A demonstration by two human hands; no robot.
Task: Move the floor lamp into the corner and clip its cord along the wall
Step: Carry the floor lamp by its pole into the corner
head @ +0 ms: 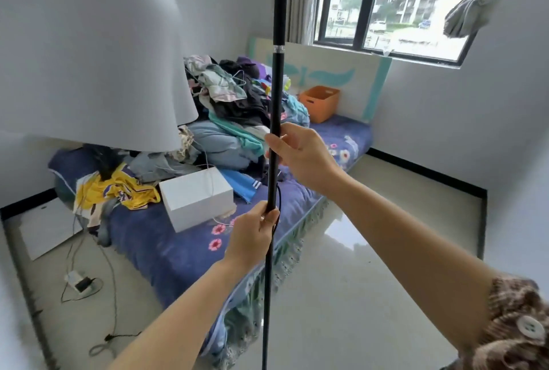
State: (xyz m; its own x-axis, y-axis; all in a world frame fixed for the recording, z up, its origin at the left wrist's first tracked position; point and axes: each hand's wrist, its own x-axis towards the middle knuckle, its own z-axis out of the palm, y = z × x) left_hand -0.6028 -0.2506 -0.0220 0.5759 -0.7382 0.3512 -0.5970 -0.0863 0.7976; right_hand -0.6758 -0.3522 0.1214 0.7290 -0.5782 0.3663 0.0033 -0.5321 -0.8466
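Two hands on lamp pole (pixel 276 87): left hand (pixel 255 233) low, right hand (pixel 300 152) higher, each grip closed round it. Carrying step; next, far corner.

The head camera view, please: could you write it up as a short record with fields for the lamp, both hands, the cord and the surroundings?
lamp: slim black metal floor lamp pole, upright, with large white fabric shade at upper left
left hand: left hand closed around the pole, lower down
right hand: right hand gripping the pole, higher up
cord: thin black cord runs beside the pole at the left hand
surroundings: blue floral bed behind the pole, piled with clothes, white rectangular box, orange plastic bin
base: not in view
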